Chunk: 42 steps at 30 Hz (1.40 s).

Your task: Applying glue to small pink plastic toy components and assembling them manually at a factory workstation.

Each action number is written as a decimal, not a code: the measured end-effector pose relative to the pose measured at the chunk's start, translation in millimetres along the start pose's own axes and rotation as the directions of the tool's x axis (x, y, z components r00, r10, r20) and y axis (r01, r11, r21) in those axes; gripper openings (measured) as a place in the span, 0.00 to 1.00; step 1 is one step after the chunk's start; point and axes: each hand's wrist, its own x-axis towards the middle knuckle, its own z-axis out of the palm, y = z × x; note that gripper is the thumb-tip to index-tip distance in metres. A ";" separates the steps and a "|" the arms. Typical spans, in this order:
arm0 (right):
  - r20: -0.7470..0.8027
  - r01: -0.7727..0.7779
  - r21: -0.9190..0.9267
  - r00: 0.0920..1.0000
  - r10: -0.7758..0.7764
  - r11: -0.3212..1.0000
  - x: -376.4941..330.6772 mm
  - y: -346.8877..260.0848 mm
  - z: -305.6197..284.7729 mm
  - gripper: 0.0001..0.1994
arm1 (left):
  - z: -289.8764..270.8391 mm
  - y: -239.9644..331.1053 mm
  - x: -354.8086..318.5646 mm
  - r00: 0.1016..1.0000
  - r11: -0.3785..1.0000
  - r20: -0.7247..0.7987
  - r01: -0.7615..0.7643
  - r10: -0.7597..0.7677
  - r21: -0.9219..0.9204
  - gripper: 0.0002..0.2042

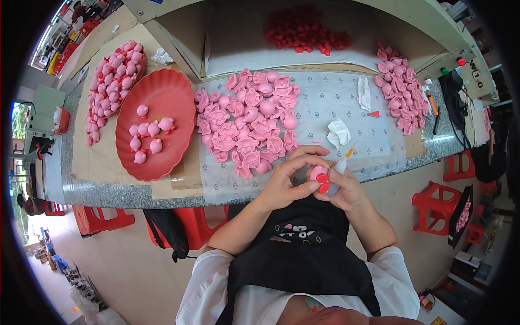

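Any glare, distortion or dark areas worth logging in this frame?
Head view: fisheye bows the granite bench edge; corners black out; the far-left window looks washed out; the red pieces inside the shelf sit in shade; the held pink-and-red figure looks fairly clear.

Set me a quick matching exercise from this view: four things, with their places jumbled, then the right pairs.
Things
1. Pink figure nearest the person
2. Scalloped red dish
3. Heap of small red pieces
4. Crumpled white tissue

Places
A. Inside the shelf compartment
B. Lying on the printed sheet
C. At the fingertips of the left hand and right hand
D. Left of the printed sheet

Pairs: 1-C, 2-D, 3-A, 4-B.
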 end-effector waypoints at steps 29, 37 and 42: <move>0.398 0.555 -0.830 0.514 -0.760 -0.060 9.5 -4.2 31.9 0.15 | 23.9 2.4 -10.5 0.963 0.707 -0.270 -0.182 -0.013 -0.683 0.07; 0.016 0.663 -0.505 0.648 -0.762 0.553 5.7 12.0 24.3 0.12 | 31.1 -0.6 -7.2 0.952 0.689 -0.307 -0.216 -0.009 -0.692 0.07; -0.007 0.689 -0.451 0.634 -0.774 0.568 7.6 21.1 32.9 0.08 | 31.3 -2.5 -12.3 0.935 0.728 -0.348 -0.287 0.070 -0.623 0.07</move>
